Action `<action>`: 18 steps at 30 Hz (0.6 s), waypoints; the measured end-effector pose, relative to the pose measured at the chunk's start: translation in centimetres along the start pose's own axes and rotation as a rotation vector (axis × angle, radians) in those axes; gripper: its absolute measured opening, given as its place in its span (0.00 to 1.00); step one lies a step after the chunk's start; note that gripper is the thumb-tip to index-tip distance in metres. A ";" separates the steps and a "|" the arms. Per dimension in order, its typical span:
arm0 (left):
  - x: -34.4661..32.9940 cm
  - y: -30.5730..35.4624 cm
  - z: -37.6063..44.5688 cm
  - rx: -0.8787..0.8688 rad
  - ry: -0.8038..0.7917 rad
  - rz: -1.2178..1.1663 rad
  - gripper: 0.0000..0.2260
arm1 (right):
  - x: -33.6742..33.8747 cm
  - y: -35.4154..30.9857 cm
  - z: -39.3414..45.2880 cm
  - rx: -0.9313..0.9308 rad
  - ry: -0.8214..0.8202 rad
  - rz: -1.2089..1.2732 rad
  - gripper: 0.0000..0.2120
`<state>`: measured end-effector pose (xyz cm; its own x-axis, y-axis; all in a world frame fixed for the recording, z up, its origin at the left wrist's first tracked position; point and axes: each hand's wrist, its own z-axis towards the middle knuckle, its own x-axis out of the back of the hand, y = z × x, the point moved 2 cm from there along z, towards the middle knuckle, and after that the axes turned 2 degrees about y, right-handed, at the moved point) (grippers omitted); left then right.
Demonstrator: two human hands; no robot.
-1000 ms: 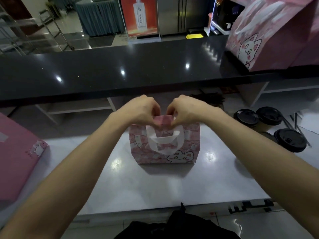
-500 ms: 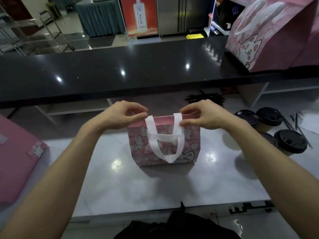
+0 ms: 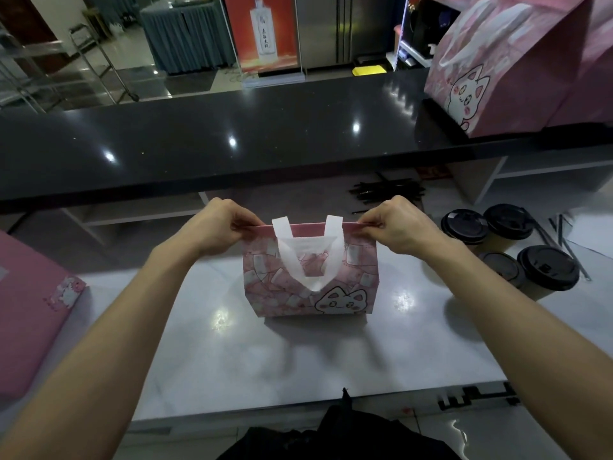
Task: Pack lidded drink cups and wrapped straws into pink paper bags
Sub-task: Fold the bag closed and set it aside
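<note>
Pink bag [image 3: 310,277] upright on desk [image 3: 298,360] — left hand [image 3: 215,227], right hand [image 3: 394,225] each in a pinching grip on its top edge.

The pink paper bag [image 3: 310,277] stands upright on the white worktop [image 3: 298,360], top edge closed flat, its white handle [image 3: 306,257] folded down over the cat-printed front. Four lidded drink cups [image 3: 517,247] with black lids stand grouped to its right. Dark sticks behind it, probably the wrapped straws [image 3: 386,191], lie in a loose pile.
</note>
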<state>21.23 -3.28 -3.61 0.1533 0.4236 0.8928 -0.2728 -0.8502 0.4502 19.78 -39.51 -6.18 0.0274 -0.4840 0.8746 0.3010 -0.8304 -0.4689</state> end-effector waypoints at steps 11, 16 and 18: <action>-1.3 1.1 1.7 0.099 0.385 0.030 0.23 | 0.2 -4.3 -3.5 0.105 -0.030 -0.216 0.16; -3.0 -0.8 -1.1 0.258 0.550 -0.014 0.18 | -0.8 -6.2 -5.3 0.145 -0.008 -0.322 0.25; -4.1 -1.8 -3.2 0.305 0.574 -0.078 0.15 | -1.7 -6.8 -5.6 0.181 0.016 -0.249 0.31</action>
<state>18.08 -2.53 -8.00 -0.3928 0.5154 0.7616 0.0135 -0.8248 0.5652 12.37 -34.56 -5.16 -0.0832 -0.2774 0.9571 0.4615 -0.8620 -0.2097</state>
